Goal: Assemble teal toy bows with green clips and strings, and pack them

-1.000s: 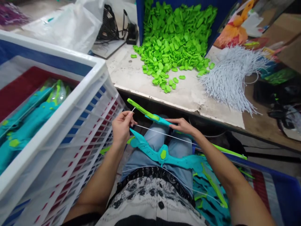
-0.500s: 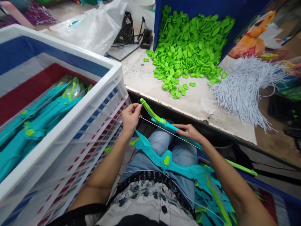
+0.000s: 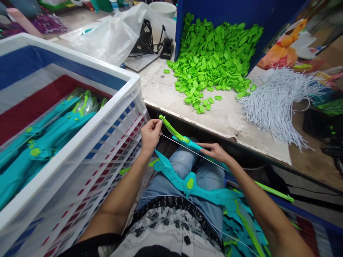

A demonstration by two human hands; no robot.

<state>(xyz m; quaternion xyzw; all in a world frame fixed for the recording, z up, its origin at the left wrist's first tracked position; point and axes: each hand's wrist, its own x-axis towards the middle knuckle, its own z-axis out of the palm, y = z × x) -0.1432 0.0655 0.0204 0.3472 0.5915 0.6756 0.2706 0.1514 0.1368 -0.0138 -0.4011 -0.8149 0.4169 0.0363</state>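
Observation:
My left hand [image 3: 151, 134] is closed in a pinch on a white bowstring [image 3: 182, 144] at the green tip of a toy bow [image 3: 175, 132]. The bow has a lime-green limb and a teal middle, and its far end reaches right behind my arm. Around the teal part, my right hand [image 3: 214, 151] is closed, fingers along its top and the palm side hidden. The string runs taut just below the bow. Across my lap lies a second teal toy bow [image 3: 171, 175] with a green centre piece, its string loose over my waist.
A white crate [image 3: 128, 76] with bagged toy bows [image 3: 59, 128] stands at left. On the bench [image 3: 160, 96], green plastic pieces [image 3: 214, 57] spill from a blue bin [image 3: 205, 10], beside a bundle of white strings [image 3: 273, 100] and a small fan [image 3: 144, 37]. More teal parts [image 3: 238, 228] lie lower right.
The view has tilted slightly, so the bench and crate sit a little lower. Both hands keep their places on the bow and string, with barely any movement.

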